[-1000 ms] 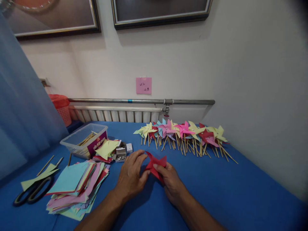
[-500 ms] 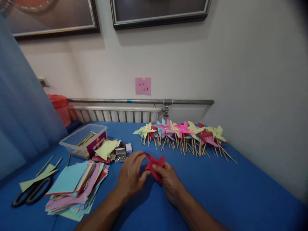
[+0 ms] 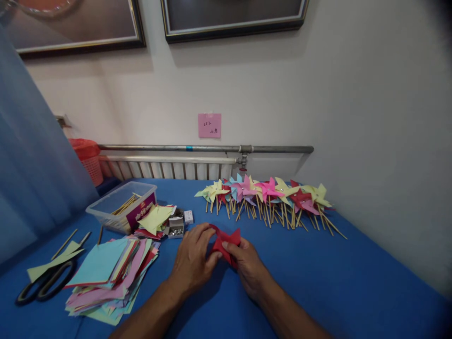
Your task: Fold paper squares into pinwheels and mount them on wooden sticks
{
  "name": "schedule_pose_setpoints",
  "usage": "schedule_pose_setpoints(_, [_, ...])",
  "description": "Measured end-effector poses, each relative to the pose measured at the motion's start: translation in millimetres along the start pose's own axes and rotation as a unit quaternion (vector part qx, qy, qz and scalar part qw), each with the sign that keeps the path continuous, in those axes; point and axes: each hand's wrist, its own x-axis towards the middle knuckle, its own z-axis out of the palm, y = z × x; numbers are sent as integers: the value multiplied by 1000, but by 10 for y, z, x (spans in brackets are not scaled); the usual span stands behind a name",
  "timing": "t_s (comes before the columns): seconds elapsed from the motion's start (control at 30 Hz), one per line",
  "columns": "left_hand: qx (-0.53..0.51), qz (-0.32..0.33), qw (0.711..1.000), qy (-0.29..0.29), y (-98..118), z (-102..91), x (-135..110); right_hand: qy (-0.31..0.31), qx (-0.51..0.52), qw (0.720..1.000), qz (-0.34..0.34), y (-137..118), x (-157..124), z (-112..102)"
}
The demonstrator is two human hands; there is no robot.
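A red paper pinwheel point(image 3: 232, 237), partly folded, is held between my hands above the blue table. My right hand point(image 3: 249, 266) pinches it, the thumb pressed on its centre. The fingers of my left hand point(image 3: 195, 254) are curled at its left side, with thumb and fingertips closed on a red paper blade. No stick shows on this pinwheel. Just beyond my left hand stands a small open box of metal pins point(image 3: 175, 230). Left of my forearm lies a stack of coloured paper squares point(image 3: 102, 263).
Finished pinwheels on sticks point(image 3: 268, 190) lie in a row at the back. A clear plastic box point(image 3: 106, 216) holds wooden sticks. Large black-handled scissors point(image 3: 56, 280) lie at left beside a pale green paper strip point(image 3: 52, 266). A radiator point(image 3: 169, 167) lines the wall.
The left blade of the red paper has been bent inward toward the centre by my left hand. My right hand keeps its pinch almost in place.
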Motion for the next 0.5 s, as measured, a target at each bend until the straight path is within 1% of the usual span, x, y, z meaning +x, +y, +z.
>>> schedule_pose_setpoints(0.5, [-19,-4,1000,20,-16,-46,35,14,34,999,6,-40,-3,7])
